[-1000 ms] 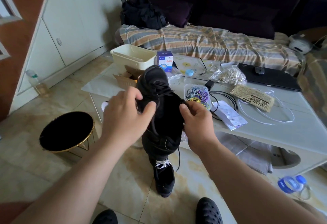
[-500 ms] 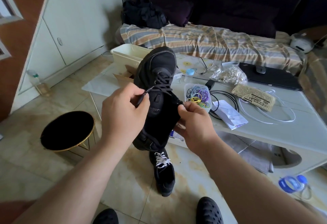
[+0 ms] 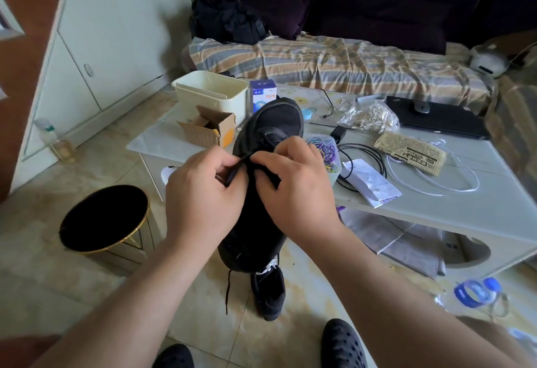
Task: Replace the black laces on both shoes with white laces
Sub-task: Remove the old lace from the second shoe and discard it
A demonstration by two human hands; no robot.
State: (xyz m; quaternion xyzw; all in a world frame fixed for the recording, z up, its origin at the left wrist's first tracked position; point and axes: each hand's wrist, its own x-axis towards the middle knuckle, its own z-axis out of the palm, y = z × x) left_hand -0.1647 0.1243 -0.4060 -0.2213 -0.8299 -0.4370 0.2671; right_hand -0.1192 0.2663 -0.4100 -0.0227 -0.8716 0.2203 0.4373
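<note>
The black shoe (image 3: pixel 261 222) hangs toe-up above the floor, your left hand (image 3: pixel 200 202) and right hand (image 3: pixel 299 187) pinching its black lace (image 3: pixel 235 171). A cluttered table (image 3: pixel 436 210) stands behind; a white-laced shoe (image 3: pixel 268 295) below. Your right hand has shifted onto the laces since before.

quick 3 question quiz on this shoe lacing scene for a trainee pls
1. True or false: the shoe on the floor already shows white lacing.
2. What does the left hand pinch? A) a white lace B) a black lace C) a cable
3. Fill in: the white lace lies loose on the ____.

Key
1. True: white lacing shows at its top, under the held shoe.
2. B: both it and the right hand work at the held shoe's black lacing.
3. Table, right of the folded paper.
</note>
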